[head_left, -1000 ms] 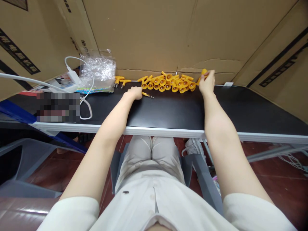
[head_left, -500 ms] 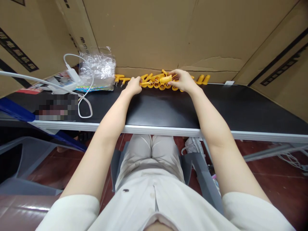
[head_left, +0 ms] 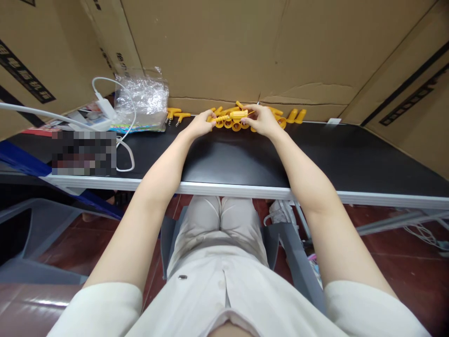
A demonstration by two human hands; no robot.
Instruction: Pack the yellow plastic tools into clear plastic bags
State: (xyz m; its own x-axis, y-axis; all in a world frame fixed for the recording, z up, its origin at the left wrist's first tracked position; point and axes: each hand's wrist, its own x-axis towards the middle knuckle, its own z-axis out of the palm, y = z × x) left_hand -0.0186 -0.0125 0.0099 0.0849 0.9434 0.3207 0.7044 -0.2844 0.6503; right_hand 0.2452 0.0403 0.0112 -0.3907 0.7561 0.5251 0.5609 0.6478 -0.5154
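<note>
Over the far part of the black table, my left hand (head_left: 203, 123) is closed in a pinch on a yellow twisted rod (head_left: 220, 119). Facing it, my right hand (head_left: 261, 120) pinches a yellow ribbed cylinder (head_left: 239, 114) by its right end. The rod's tip and the cylinder's left end appear to meet; whether one is inside the other I cannot tell. Behind and below them lie several yellow cup-shaped pieces (head_left: 236, 126), partly hidden by my hands. Left of my left hand are yellow T-handles (head_left: 181, 115) with metal corkscrew spirals.
Yellow tapered pieces (head_left: 296, 115) stand at the right end of the row. Clear plastic packaging (head_left: 142, 100) and a white cable (head_left: 132, 161) lie to the left. Cardboard walls (head_left: 224, 51) enclose the black table (head_left: 235, 161), which has a pale front edge (head_left: 235, 189).
My left hand has moved right with the twisted rod, bringing it up to the ribbed cylinder. My right hand has shifted slightly left and the cylinder is now more level.
</note>
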